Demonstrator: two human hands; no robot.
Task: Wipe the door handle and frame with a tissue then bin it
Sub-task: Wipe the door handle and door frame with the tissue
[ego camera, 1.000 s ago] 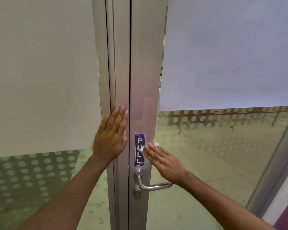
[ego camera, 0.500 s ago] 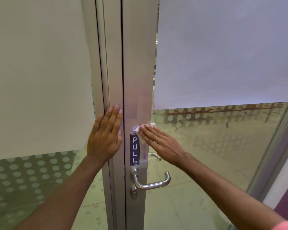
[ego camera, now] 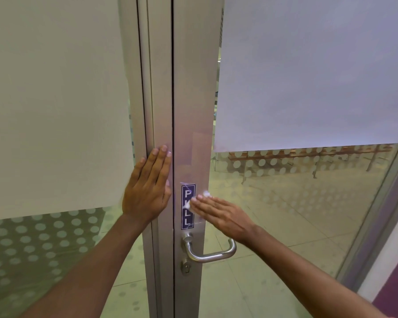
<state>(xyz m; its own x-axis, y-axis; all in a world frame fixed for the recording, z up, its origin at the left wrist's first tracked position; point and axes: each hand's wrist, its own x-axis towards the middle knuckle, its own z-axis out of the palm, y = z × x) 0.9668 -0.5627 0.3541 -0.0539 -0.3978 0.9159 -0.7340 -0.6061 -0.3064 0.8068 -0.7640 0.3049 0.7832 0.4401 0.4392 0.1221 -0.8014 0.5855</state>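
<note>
Mid-wipe — right hand (ego camera: 221, 216), fingers straight, presses tissue (ego camera: 206, 193) to door frame (ego camera: 193, 88), left hand (ego camera: 145, 193) flat alongside; handle (ego camera: 211, 257), binning seemingly outstanding.

The door frame (ego camera: 193, 88) is matt, brushed grey metal. The handle (ego camera: 211, 257), at 6 o'clock, is smooth satin metal with a soft shine. The tissue (ego camera: 206, 193) is crumpled white paper; the sticker (ego camera: 185, 220) is glossy. The glass (ego camera: 308, 203) at 3 o'clock carries matt frosted film.

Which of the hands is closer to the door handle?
Right. The right hand presses a tissue on the PULL sticker just above the handle; the left hand lies flat on the frame, higher and further left.
</note>
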